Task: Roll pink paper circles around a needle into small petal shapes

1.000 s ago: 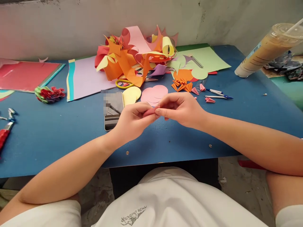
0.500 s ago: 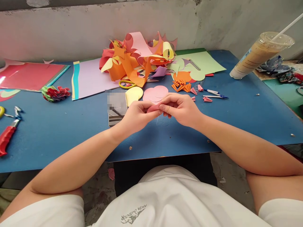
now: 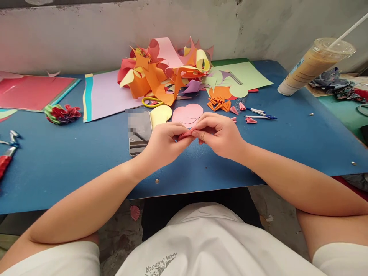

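Observation:
Between my two hands is a small folded piece of pink paper (image 3: 185, 133), pinched from both sides just above the blue table. My left hand (image 3: 166, 143) grips its left end with thumb and fingers. At the other end, my right hand (image 3: 220, 133) squeezes the paper between thumb and forefinger, its other fingers curled below. Pink paper circles (image 3: 187, 114) lie just beyond my fingertips, with yellow paper circles (image 3: 162, 114) beside them. A phone (image 3: 140, 132) rests by my left wrist, partly covered by it. Small folded orange pieces (image 3: 219, 104) lie past my right hand.
Paper scraps (image 3: 161, 73) are heaped at the back, with yellow-handled scissors (image 3: 152, 102) under them. A tilted-looking iced drink cup (image 3: 313, 67) stands back right. A compass (image 3: 261, 114) lies right of centre. A ruffled paper flower (image 3: 62, 114) and a red-handled tool (image 3: 6, 159) are left.
The pink paper is now pressed flatter between my fingertips. A thin thread-like line that hung below my hands no longer shows. The view has shifted slightly.

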A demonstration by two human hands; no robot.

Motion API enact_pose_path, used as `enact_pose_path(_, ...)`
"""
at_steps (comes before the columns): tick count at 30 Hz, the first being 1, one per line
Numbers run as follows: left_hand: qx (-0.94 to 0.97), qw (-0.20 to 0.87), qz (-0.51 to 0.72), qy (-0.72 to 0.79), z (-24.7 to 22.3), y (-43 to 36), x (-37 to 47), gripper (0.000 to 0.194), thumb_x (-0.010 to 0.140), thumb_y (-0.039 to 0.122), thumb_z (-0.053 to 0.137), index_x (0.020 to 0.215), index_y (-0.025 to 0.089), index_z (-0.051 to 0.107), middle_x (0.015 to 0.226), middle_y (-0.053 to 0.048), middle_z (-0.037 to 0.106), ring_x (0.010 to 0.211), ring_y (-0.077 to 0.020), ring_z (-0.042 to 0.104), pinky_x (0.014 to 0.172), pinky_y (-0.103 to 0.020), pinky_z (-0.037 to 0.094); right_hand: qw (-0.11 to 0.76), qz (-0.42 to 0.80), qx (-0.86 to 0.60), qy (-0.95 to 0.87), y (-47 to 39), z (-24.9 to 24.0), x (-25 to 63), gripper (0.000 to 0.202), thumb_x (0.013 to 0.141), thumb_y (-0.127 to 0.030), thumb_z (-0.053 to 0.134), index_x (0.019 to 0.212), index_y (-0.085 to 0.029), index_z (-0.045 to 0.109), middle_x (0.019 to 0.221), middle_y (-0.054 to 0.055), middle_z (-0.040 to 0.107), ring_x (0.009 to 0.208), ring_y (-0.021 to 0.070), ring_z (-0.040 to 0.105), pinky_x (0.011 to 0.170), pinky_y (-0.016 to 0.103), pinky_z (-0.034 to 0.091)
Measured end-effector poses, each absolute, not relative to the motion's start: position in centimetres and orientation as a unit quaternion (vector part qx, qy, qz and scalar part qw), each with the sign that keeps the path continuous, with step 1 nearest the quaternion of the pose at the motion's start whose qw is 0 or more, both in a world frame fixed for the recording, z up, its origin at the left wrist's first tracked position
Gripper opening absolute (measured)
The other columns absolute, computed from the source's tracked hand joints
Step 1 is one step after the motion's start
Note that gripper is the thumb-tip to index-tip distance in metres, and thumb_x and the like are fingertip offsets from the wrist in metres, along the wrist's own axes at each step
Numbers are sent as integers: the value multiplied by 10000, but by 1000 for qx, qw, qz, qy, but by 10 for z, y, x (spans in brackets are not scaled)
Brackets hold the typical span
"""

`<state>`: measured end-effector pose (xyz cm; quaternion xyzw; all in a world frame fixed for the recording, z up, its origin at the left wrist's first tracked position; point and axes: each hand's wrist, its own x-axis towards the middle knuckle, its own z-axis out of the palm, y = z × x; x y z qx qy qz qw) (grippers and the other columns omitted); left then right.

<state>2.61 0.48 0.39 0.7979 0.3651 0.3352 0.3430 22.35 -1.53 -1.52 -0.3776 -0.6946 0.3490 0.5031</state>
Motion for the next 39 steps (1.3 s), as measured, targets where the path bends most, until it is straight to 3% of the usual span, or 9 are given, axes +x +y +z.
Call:
enact_pose_path(6,826,279,359,334,3,2,26,275,874,212,692,606,165,654,666,-31,650,606,-117,507,566,-258,398,516,218,-351,-750,-17,-16,224,132,924,-238,760,803,-183,752,792,42,682,683,146,624,584,272,546)
enact_pose_path(11,802,318,380,333,4,-1,28,363,871,188,707,574,174,497,646,-12,600,618,-112,475,578,-267,392,540,274,-353,-713,-20,-13,223,179,928,-280,779,792,-180,721,803,34,683,666,133,629,578,266,554)
enact_pose_path(14,774,377,378,339,4,-1,29,336,878,212,719,602,171,532,670,-15,592,643,-120,491,585,-274,405,540,322,-348,-695,-21,-13,225,145,926,-295,791,854,-176,749,877,40,695,695,125,653,585,252,559)
enact_pose_path(19,744,452,358,337,4,-1,30,305,875,244,742,621,159,595,643,8,503,616,-111,429,545,-270,367,521,293,-316,-737,-17,-16,231,117,958,-244,736,1048,-197,793,1035,77,701,894,160,675,643,253,565)
enact_pose_path(28,712,493,343,364,1,4,30,270,836,281,792,645,140,662,649,5,551,653,-111,454,581,-255,375,538,243,-322,-741,-18,-20,231,83,949,-152,721,901,-186,779,869,50,723,754,143,661,598,251,522)
enact_pose_path(33,691,507,377,350,-3,4,31,139,838,246,791,746,146,768,739,-18,643,681,-116,518,604,-253,415,560,247,-328,-719,-18,-23,229,75,934,-139,744,876,-171,779,859,56,712,748,136,669,594,246,525)
enact_pose_path(39,712,478,379,348,0,0,31,172,847,209,779,692,144,741,709,-7,609,652,-102,518,571,-232,415,571,231,-309,-725,-17,-26,227,68,933,-137,750,878,-172,769,842,48,718,737,131,664,584,239,522)
